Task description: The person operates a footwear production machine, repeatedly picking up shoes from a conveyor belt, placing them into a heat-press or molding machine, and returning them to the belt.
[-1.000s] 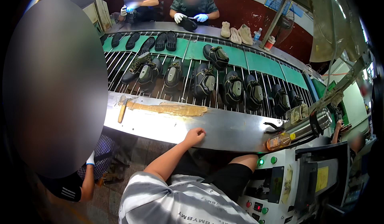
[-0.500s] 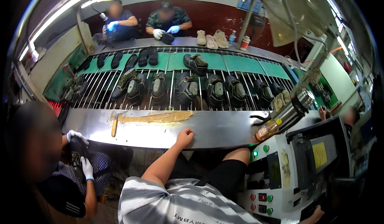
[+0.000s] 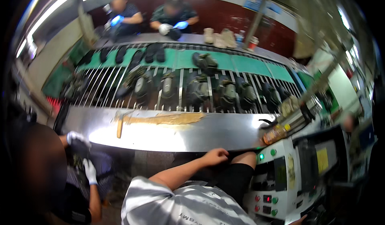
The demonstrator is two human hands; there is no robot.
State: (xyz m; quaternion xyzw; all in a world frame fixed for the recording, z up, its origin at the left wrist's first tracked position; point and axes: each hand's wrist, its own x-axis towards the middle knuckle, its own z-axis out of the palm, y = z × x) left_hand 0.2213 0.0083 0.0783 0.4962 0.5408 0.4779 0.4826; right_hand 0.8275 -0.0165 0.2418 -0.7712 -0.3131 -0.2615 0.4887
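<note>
My left hand (image 3: 216, 156) hangs just off the front edge of the metal table (image 3: 168, 138), above my lap and near my knee. Its fingers are loosely curled, and nothing shows in them. Only a sliver of my right hand (image 3: 298, 220) appears at the lower edge, beside the white control machine (image 3: 282, 193); its fingers are hidden. A hammer (image 3: 120, 126) with a wooden handle lies on the table, beside a tan, glue-like strip (image 3: 168, 118). Beyond the table, dark shoes (image 3: 227, 92) stand in a row on a rack of metal bars.
A bottle of amber drink (image 3: 276, 134) and a steel flask (image 3: 294, 120) lean at the table's right end. At left, a person's gloved hands (image 3: 90, 171) hold a dark shoe. Two people sit across the conveyor (image 3: 180, 58), which carries soles on green mats.
My left hand has left the table's edge and moved right and down toward my knee. My right hand has dropped mostly out of view. The whole view has shifted slightly and blurred.
</note>
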